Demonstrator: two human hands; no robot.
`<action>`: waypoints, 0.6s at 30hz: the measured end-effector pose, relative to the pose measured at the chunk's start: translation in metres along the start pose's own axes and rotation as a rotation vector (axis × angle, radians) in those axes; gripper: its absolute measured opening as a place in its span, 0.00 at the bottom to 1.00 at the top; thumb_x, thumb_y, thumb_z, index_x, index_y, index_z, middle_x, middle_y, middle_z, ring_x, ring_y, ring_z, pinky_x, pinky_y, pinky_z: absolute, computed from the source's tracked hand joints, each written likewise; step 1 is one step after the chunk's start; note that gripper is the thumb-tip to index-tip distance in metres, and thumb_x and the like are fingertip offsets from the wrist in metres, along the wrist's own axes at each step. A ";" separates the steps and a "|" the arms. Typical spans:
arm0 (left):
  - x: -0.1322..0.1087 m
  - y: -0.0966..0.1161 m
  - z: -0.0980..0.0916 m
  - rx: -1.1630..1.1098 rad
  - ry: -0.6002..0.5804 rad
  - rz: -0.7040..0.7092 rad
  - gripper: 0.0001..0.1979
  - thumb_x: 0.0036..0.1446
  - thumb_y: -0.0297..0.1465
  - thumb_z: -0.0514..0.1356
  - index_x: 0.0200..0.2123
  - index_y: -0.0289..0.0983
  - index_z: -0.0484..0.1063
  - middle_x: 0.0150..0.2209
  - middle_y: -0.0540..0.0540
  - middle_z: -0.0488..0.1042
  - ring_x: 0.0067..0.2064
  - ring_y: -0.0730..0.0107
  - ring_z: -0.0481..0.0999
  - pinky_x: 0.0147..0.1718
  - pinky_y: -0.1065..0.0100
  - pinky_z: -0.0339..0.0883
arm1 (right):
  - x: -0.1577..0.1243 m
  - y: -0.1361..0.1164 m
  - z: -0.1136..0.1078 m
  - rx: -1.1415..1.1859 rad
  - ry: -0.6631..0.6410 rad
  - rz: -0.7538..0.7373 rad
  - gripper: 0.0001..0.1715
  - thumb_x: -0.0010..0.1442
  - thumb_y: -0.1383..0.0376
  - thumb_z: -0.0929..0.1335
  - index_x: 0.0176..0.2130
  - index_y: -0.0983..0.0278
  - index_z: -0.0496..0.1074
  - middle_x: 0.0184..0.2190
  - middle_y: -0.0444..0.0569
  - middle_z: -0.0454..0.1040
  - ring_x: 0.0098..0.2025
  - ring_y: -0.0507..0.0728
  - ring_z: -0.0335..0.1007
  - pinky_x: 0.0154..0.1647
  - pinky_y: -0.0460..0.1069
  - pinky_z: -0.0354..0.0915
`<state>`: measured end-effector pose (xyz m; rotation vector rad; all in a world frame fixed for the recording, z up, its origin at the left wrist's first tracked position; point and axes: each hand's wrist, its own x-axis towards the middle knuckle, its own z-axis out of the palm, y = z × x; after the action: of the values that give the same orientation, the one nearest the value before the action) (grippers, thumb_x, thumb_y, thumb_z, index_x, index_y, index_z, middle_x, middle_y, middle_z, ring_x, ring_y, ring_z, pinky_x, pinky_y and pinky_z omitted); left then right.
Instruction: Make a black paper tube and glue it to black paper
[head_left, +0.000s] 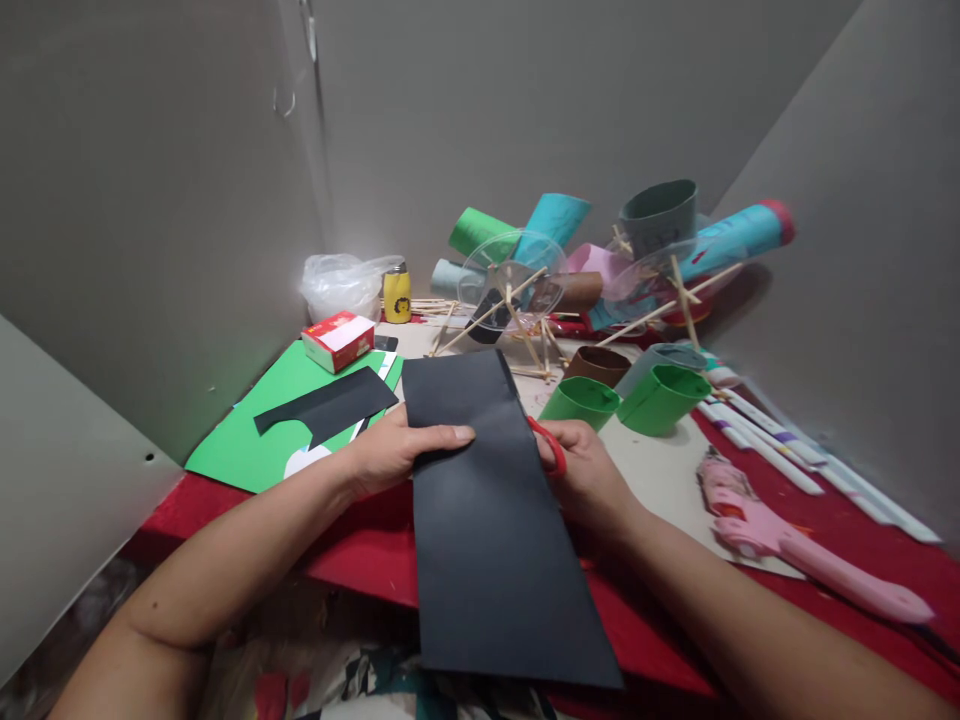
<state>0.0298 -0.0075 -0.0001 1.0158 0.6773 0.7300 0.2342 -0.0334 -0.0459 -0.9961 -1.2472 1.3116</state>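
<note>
The left hand grips black paper (red scissors alongside).

From my remote seat I see a pink glue gun near white sticks — and, back left, a plastic bag beside a yellow container.

left grip: closed, thumb straight | right grip: curled | forearms converging

From this side I see a box on paper sheets at eleven o'clock, tubes before a stick frame at one, glue gun at two
</note>
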 end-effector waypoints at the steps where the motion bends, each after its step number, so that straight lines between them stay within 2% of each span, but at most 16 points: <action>1: 0.000 0.000 0.000 0.000 -0.006 0.000 0.22 0.41 0.32 0.74 0.41 0.33 0.77 0.39 0.42 0.79 0.39 0.63 0.76 0.48 0.59 0.66 | 0.000 0.000 0.000 0.000 0.004 0.000 0.31 0.43 0.42 0.76 0.15 0.64 0.68 0.14 0.43 0.65 0.19 0.52 0.62 0.20 0.47 0.65; 9: 0.000 0.000 0.000 -0.014 -0.008 0.003 0.20 0.41 0.32 0.74 0.40 0.33 0.77 0.39 0.43 0.79 0.39 0.63 0.76 0.48 0.59 0.66 | -0.002 -0.003 0.003 0.009 0.015 0.004 0.30 0.41 0.41 0.77 0.17 0.63 0.72 0.11 0.43 0.64 0.14 0.51 0.59 0.15 0.47 0.60; 18: 0.001 -0.002 0.000 -0.008 -0.019 0.006 0.21 0.43 0.32 0.74 0.41 0.33 0.77 0.40 0.42 0.78 0.39 0.62 0.76 0.48 0.58 0.66 | -0.004 -0.007 0.005 0.011 0.027 -0.016 0.30 0.39 0.42 0.78 0.17 0.64 0.72 0.13 0.43 0.66 0.15 0.51 0.60 0.16 0.47 0.60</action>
<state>0.0307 -0.0074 -0.0022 1.0169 0.6548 0.7275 0.2304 -0.0383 -0.0391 -0.9914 -1.2239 1.2875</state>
